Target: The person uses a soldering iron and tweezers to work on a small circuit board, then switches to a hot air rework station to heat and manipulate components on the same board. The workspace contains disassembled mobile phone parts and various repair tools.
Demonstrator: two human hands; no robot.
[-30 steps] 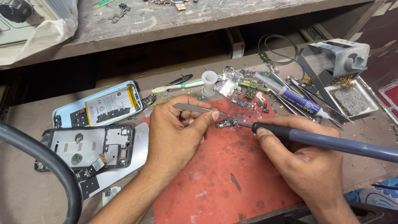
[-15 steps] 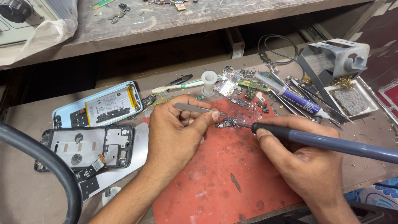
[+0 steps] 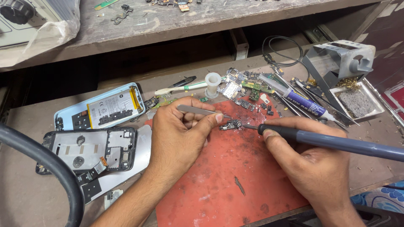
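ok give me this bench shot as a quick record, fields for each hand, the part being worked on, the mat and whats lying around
left hand: left hand grips grey tweezers, tips at the small board
right hand: right hand holds a soldering iron, tip beside the same board
part: small circuit board lying on the mat
mat: red work mat, stained and speckled
left of mat: opened phone frame; light blue back cover with battery
behind mat: toothbrush, loose board pieces
right: iron stand, sponge tray

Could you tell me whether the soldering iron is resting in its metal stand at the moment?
No, the soldering iron is held in the right hand, its tip at the small circuit board, away from the stand.
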